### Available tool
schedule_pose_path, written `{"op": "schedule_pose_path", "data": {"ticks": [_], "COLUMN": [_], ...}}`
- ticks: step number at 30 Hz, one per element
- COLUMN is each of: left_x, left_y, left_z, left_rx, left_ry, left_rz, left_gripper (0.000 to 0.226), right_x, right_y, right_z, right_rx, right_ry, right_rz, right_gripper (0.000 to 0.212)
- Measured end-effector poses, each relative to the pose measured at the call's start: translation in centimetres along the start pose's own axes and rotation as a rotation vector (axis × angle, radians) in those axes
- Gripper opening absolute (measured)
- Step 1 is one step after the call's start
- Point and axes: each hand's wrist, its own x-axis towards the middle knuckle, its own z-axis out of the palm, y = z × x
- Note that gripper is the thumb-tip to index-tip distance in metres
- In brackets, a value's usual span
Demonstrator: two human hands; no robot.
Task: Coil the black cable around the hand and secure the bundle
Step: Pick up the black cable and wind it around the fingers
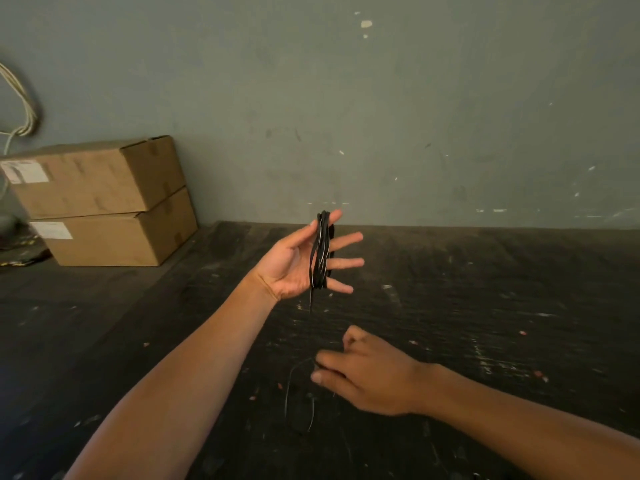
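A dark, scuffed worktop [485, 306] fills the lower view under a grey-green wall, with two stacked brown cardboard boxes [104, 202] well apart at the far left. Over the worktop, the left hand [304, 261] is raised palm-up, fingers spread and fully open; it grips nothing, but the thin black cable [320, 254] is wound in several turns around its four fingers, the coil's long axis running across the fingers, roughly upright in the view. A short tail hangs from the bottom of the coil, just beside the heel of the palm. The right hand [367, 372] sits lower and nearer the body, knuckles up, fingers curled and pinching the loose run of cable [298, 393], which loops faintly over the worktop below it. The free end therefore lies below and slightly right of the coil, in the right hand's reach; I judge the next turn must carry it up and over the left fingers.
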Motion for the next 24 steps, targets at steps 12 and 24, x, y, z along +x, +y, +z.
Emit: {"op": "schedule_pose_path", "data": {"ticks": [12,24], "left_x": [-1.9,-1.2], "left_y": [-2.7,-3.2], "left_z": [-2.2,1.0], "left_rx": [0.037,0.055], "left_ry": [0.033,-0.287], "left_rz": [-0.153,-0.28], "left_gripper": [0.065,0.042], "right_x": [0.8,1.6], "right_y": [4.2,9.2], "right_z": [-11.8,-14.1], "right_rx": [-0.247,-0.032], "right_ry": [0.236,0.451], "right_rz": [0.136,0.218], "right_gripper": [0.021,0.016]}}
